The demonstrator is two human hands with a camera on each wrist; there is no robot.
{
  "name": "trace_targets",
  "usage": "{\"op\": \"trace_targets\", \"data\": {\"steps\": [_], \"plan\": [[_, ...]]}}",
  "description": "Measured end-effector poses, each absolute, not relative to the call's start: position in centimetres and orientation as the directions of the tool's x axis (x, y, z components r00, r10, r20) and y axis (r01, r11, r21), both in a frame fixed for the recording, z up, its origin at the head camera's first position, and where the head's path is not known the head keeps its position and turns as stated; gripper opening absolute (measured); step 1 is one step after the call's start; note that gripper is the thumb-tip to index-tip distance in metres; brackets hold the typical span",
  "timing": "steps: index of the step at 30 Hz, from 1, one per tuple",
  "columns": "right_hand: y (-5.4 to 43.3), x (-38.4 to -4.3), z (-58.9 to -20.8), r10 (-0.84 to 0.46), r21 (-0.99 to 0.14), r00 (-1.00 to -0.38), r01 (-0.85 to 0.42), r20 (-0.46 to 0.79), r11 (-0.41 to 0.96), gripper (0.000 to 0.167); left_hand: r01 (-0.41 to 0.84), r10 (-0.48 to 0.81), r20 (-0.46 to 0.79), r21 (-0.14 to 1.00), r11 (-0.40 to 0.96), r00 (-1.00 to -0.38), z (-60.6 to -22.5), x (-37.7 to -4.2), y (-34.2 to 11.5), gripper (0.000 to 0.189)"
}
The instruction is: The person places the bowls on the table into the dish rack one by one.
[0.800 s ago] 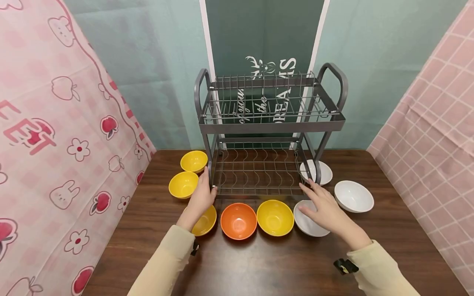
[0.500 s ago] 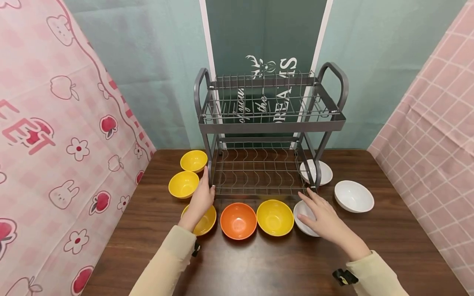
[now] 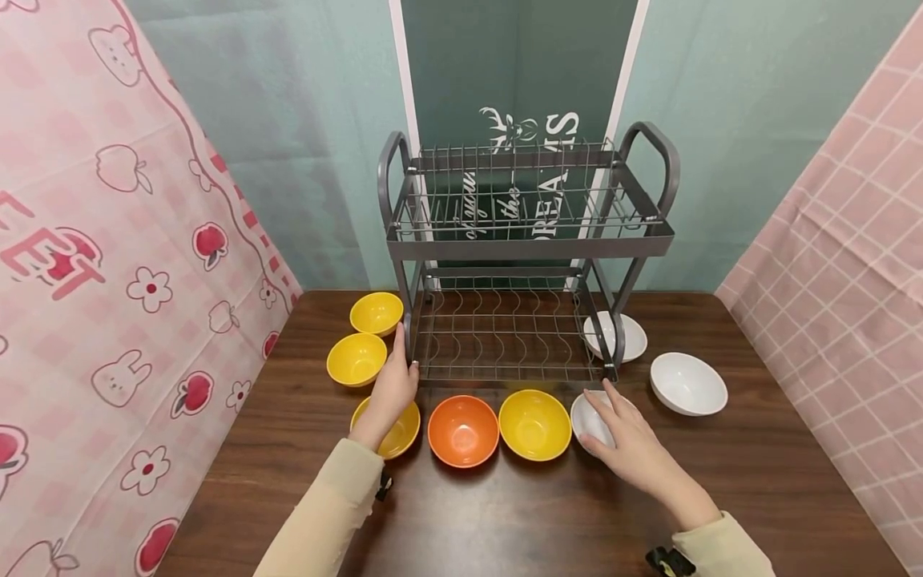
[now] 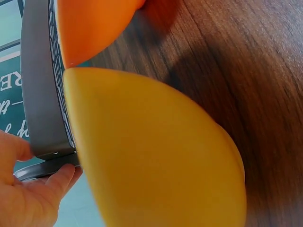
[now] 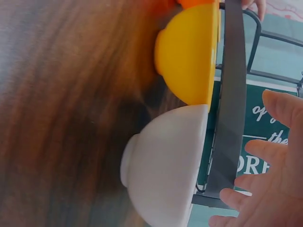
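A two-tier dark grey dish rack [image 3: 530, 247] stands on the wooden table. At its lower left front corner, my left hand [image 3: 392, 389] grips the frame; the left wrist view shows thumb and fingers [image 4: 60, 180] on either side of the grey bar. My right hand [image 3: 630, 441] hovers with spread fingers over the front white bowl [image 3: 591, 421], partly hiding it, just short of the rack's right front corner. Along the front sit an orange bowl [image 3: 464, 433], a yellow bowl [image 3: 535, 426] and another yellow bowl [image 3: 404, 433] partly under my left wrist.
Two yellow bowls [image 3: 356, 361] sit left of the rack. To its right are a white bowl [image 3: 688, 385] and another white bowl [image 3: 634, 338] partly behind the rack's leg. Patterned pink cloth [image 3: 144, 280] hangs at the left, pink checked cloth [image 3: 851, 264] at the right.
My right hand has drawn back from the rack's right front corner, down and toward me over the white bowl. The left hand stays at the rack's left corner.
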State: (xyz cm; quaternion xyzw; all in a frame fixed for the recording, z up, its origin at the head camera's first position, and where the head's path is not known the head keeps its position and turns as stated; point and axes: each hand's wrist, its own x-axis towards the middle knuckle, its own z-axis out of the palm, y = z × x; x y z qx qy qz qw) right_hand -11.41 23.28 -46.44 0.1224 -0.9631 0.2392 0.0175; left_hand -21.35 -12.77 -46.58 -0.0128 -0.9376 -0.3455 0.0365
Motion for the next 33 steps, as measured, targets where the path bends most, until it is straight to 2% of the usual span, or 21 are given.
{"op": "trace_targets", "data": {"steps": [19, 28, 33], "plan": [[22.8, -10.5, -48.5, -0.247, -0.372, -0.966, -0.259, 0.082, 0.891, 0.060, 0.039, 0.005, 0.055, 0.647, 0.761, -0.998, -46.8, -21.5, -12.7, 0.081], [22.4, -10.6, -49.4, -0.262, -0.277, -0.964, -0.263, 0.041, 0.924, 0.044, 0.048, 0.017, 0.056, 0.629, 0.776, -0.998, -47.2, -21.7, -12.6, 0.084], [21.9, -10.4, -49.6, -0.236, -0.247, -0.970, -0.245, 0.067, 0.938, 0.038, 0.020, -0.001, 0.033, 0.639, 0.769, -0.999, -47.2, -21.7, -12.4, 0.083]]}}
